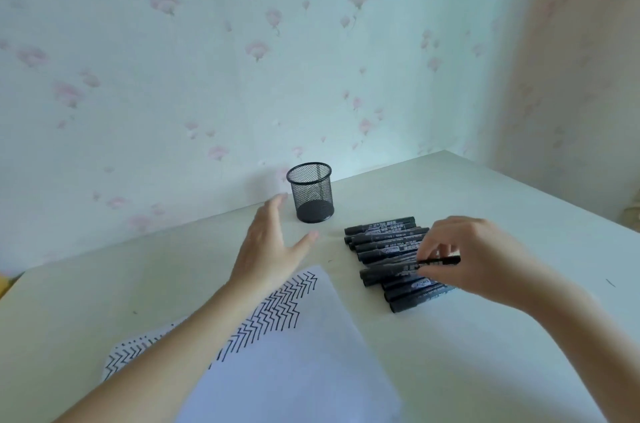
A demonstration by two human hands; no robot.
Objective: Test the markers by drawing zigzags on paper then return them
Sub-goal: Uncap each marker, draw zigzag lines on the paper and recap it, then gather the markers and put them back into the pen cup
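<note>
Head view: right hand picks at the marker pile

Head camera looks down on a pale table (450, 353) set against flowered wallpaper (173, 58). Right hand (474, 259) is over the markers (384, 242), a row of black ones lying side by side toward the table's far right. Its fingers are curled and pinching one marker (440, 261), which sits slightly raised across the row, its end poking out past the fingertips toward the right. The rest of the pile lies just under and left of that grip, caps pointing left.

Left hand (270, 242) floats with fingers straight and thumb spread, holding nothing, palm turned toward the cup (311, 194). That black mesh cup stands upright near the far edge by the wall, just beside the left fingertips but not touching them.

Paper (294, 353) lies at the near edge, partly under the left forearm, its upper left part filled with rows of black zigzags (277, 308).
</note>
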